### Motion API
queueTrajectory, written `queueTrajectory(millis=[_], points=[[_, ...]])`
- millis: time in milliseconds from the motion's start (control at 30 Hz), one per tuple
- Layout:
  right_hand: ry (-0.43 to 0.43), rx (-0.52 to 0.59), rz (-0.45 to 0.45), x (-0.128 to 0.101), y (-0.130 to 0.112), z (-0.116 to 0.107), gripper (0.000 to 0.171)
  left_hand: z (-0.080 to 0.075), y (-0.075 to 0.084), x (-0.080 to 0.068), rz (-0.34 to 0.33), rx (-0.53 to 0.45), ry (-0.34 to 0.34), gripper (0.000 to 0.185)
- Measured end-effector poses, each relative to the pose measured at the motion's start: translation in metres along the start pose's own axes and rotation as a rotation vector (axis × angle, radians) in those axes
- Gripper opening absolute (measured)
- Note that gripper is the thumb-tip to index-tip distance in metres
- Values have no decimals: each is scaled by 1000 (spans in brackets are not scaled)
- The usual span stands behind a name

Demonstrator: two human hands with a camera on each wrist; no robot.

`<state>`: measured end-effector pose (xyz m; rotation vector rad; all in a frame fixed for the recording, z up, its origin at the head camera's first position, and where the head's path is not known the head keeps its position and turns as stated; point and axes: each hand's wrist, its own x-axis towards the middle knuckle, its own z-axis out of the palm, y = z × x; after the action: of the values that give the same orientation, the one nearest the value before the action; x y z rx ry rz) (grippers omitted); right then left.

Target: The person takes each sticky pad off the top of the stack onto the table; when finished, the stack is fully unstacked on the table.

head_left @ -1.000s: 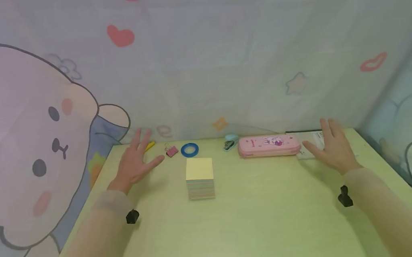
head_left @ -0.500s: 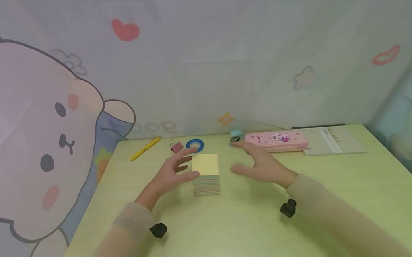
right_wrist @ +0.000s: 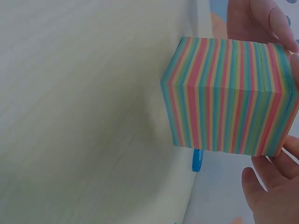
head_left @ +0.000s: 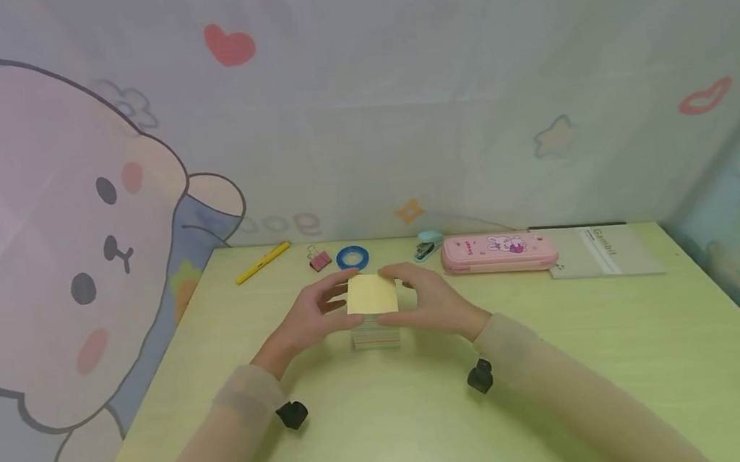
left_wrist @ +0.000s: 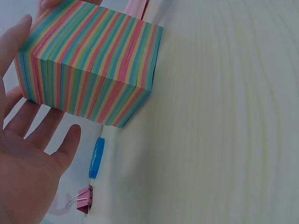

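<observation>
On the far left, well beyond the left hand, a yellow marker (head_left: pixel 263 262) lies at the back edge of the bench (head_left: pixel 424 415). A pink binder clip (head_left: pixel 319 261) and a roll of blue tape (head_left: pixel 352 257) sit just behind the hands.

The left hand (head_left: pixel 308 323) lies against the left side of the block of striped sticky notes (head_left: pixel 373 310). In the left wrist view its fingers (left_wrist: pixel 28 126) look fairly straight, spread beside the coloured edges of the pad, with a fingertip at the top corner; it touches the block more than it clamps it. The right hand (head_left: pixel 428 302) meets the block from the other side, thumb at the near edge and fingers (right_wrist: pixel 268 16) reaching over the top. Whether this hand truly pinches the top sheets or only rests there cannot be told. The block stands on the bench, squarely between the two hands, with its yellow top sheet showing.

Beyond the right hand lie a small blue stapler (head_left: pixel 427 244), a pink pencil case (head_left: pixel 498 251) and, farthest right, a grey notebook (head_left: pixel 603 260).

The step in hand seems to be taking hold of the block from both sides. The next move likely calls for even pressure from both palms, since the loose layers could shear or split.
</observation>
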<state>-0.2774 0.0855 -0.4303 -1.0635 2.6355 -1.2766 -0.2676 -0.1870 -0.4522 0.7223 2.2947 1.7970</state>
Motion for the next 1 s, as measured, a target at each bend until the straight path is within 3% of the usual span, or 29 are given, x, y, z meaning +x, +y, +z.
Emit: queueTrajectory(millis=[200, 600, 867, 1000], points=[[5, 7, 17, 0, 2, -3, 78, -2, -1, 2, 22, -16, -15, 79], [-32, 75, 80, -21, 14, -28, 82, 1, 0, 1, -29, 20, -28, 72], [4, 107, 117, -46, 42, -58, 81, 0, -4, 2, -33, 14, -18, 69], [-7, 70, 123, -52, 56, -60, 76, -1, -5, 2, -41, 9, -18, 70]])
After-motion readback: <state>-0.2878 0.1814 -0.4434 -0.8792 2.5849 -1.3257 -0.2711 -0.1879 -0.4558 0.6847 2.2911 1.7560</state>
